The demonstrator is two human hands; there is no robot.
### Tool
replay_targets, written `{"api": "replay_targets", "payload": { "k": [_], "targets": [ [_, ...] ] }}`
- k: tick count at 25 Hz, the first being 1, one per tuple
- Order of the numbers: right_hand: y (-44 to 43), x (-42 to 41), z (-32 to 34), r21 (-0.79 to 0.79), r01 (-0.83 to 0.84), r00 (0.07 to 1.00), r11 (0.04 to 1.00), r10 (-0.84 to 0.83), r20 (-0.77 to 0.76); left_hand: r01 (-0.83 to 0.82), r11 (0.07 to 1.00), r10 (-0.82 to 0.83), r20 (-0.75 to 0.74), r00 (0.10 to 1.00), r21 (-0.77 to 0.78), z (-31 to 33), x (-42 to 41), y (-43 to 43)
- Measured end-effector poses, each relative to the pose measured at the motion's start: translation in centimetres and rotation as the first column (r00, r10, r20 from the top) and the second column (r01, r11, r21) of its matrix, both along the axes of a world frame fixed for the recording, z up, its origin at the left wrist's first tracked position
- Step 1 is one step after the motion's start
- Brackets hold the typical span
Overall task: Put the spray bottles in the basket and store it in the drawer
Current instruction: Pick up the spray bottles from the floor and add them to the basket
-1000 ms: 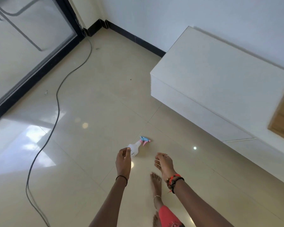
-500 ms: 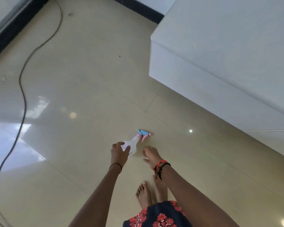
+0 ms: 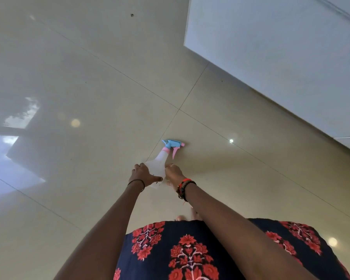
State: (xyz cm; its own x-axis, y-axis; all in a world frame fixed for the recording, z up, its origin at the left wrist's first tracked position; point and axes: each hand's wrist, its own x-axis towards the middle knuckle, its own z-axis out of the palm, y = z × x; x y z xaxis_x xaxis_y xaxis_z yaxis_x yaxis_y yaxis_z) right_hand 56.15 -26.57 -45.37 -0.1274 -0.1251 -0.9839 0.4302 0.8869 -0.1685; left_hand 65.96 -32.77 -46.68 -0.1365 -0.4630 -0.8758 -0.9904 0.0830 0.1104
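Together, the left hand [image 3: 143, 174] and right hand [image 3: 174, 173] curl round the body of a translucent white plastic spray bottle [image 3: 160, 161]. Its blue-and-pink trigger head rests on the glossy cream tiled floor [image 3: 89, 87], near a white cabinet [image 3: 281, 57].

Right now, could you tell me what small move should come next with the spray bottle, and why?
Probably lift the spray bottle straight up off the tiled floor. The left hand and right hand are both on its clear body, one on each side, so the hold looks set, and the bottle seems to lie on the tiles.
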Motion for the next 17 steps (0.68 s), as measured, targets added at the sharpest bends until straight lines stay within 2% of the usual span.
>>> {"api": "replay_targets", "payload": {
  "k": [7, 11, 17],
  "targets": [
    [0.3, 0.1, 5.9, -0.024, 0.111, 0.993, 0.994, -0.11, 0.037, -0.061, 0.994, 0.054, -0.076, 0.996, -0.088, 5.4, 0.2, 0.1],
    [0.1, -1.5, 13.0, -0.081, 0.184, 0.983, 0.98, -0.185, 0.002, -0.158, 0.979, 0.134, -0.178, 0.975, -0.127, 12.7, -0.7, -0.2],
    [0.5, -5.7, 24.8, -0.167, 0.293, 0.95, 0.941, -0.306, -0.058, -0.33, 0.938, 0.279, -0.335, 0.9, -0.104, 26.0, -4.2, 0.7]
  ]
}}
